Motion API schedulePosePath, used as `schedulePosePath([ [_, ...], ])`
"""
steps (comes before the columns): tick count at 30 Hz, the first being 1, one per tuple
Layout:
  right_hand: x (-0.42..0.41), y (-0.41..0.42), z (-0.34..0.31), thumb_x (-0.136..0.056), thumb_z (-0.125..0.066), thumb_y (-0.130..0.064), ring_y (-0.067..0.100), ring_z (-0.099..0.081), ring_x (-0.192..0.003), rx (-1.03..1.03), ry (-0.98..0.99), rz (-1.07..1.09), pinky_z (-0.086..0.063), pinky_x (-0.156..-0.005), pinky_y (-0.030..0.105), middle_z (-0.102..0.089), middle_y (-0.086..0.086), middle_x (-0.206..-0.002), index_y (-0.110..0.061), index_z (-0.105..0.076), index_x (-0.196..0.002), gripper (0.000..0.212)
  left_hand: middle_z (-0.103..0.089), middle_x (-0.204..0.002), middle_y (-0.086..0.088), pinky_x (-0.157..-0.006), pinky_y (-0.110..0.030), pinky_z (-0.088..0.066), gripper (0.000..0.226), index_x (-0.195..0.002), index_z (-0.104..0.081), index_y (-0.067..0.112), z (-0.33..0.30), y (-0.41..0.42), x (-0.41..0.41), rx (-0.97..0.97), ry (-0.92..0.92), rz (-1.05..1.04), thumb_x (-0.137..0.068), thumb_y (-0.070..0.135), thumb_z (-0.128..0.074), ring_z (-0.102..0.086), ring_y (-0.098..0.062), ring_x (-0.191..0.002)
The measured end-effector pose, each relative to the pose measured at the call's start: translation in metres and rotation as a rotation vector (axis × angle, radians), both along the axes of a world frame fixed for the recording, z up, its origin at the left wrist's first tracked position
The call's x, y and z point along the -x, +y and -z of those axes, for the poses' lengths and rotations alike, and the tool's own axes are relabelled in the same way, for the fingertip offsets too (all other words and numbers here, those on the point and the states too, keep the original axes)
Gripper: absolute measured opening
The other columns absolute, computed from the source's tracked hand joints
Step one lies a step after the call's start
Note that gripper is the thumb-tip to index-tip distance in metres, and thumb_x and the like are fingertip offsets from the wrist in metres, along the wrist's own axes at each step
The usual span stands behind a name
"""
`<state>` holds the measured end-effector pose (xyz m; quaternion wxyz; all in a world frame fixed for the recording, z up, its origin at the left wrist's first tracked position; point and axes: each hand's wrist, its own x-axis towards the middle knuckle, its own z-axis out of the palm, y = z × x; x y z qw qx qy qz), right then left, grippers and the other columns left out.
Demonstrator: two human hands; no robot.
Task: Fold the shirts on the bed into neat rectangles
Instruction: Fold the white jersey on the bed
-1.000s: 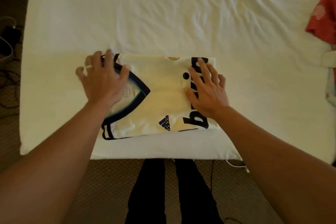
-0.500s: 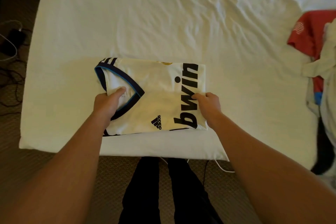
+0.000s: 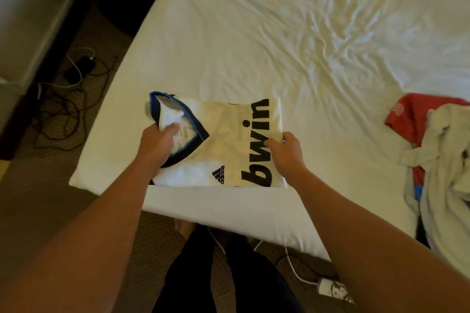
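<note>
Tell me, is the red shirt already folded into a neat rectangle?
No, the red shirt lies crumpled at the right side of the bed, partly under a rumpled white garment.

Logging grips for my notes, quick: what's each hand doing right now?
Left hand: grips the folded jersey at its collar side, thumb on top.
Right hand: grips the jersey's right edge.

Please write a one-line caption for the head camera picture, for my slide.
Both hands, left hand and right hand, grip a folded white jersey on the bed.
</note>
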<state>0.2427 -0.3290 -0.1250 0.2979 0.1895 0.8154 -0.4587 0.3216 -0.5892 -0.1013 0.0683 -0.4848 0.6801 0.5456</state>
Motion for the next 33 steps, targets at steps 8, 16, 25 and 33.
schedulePosePath([
  [8,0.006,-0.097,-0.126,-0.094,-0.062,-0.026,0.020,-0.066,-0.084,-0.018,0.163,-0.267,-0.052,-0.066,0.030,-0.066,0.001,-0.100,-0.018,-0.054,-0.111,0.021,-0.066,-0.108,-0.007,-0.080,-0.035,-0.047,0.025,-0.124,-0.062,0.015,-0.130,-0.071,-0.053,0.018,0.158,-0.242,-0.101,0.025,-0.061,-0.062,-0.024,-0.093],
  [16,-0.057,-0.258,-0.221,-0.096,-0.063,-0.027,0.024,-0.066,-0.096,0.077,0.285,-0.575,-0.053,-0.076,0.030,-0.065,0.004,-0.109,-0.016,-0.054,-0.119,0.027,-0.068,-0.104,-0.008,-0.067,-0.035,-0.045,0.016,-0.109,-0.063,0.018,-0.221,-0.191,-0.184,0.028,0.238,-0.514,-0.101,0.032,-0.061,-0.063,-0.023,-0.085],
  [25,-0.213,-0.464,-0.280,-0.093,-0.069,-0.024,0.016,-0.063,-0.086,0.209,0.363,-0.859,-0.048,-0.069,0.022,-0.062,0.000,-0.094,-0.017,-0.056,-0.099,0.016,-0.068,-0.108,-0.009,-0.084,-0.043,-0.050,0.025,-0.116,-0.061,0.017,-0.284,-0.325,-0.388,0.136,0.308,-0.798,-0.100,0.035,-0.062,-0.063,-0.029,-0.091],
  [33,-0.336,-0.617,-0.326,-0.093,-0.069,-0.021,0.023,-0.071,-0.088,0.339,0.282,-1.138,-0.059,-0.076,0.036,-0.071,0.006,-0.101,-0.011,-0.064,-0.113,0.023,-0.064,-0.109,-0.014,-0.078,-0.037,-0.044,0.037,-0.128,-0.060,0.005,-0.328,-0.406,-0.533,0.278,0.293,-1.028,-0.101,0.032,-0.061,-0.061,-0.030,-0.096],
])
